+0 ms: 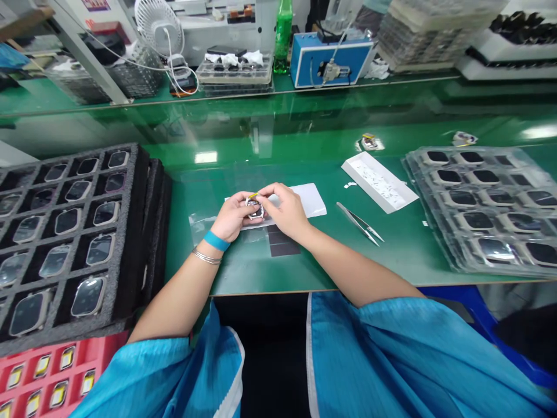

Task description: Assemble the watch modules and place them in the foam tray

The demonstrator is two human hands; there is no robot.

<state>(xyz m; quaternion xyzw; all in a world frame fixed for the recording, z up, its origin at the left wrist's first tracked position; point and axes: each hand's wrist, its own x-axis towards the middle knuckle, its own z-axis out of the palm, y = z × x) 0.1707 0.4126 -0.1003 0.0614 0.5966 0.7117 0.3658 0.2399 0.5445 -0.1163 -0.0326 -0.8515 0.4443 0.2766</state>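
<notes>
Over the middle of the green bench, my left hand grips a small smartwatch case with a pale rim and a dark inside. A thin yellow strip sticks out at its upper edge. My right hand is closed at the case's right side, thumb and forefinger against it; its fingertips partly hide the part. White backing paper lies under the hands, and dark square pieces are just in front of it. To the right, tweezers rest on the bench.
Foam trays of watch bodies stand at left, above a red tray of small parts. A white box lid holds tiny white pieces. Clear trays of watches are stacked right. A blue box and fan are behind.
</notes>
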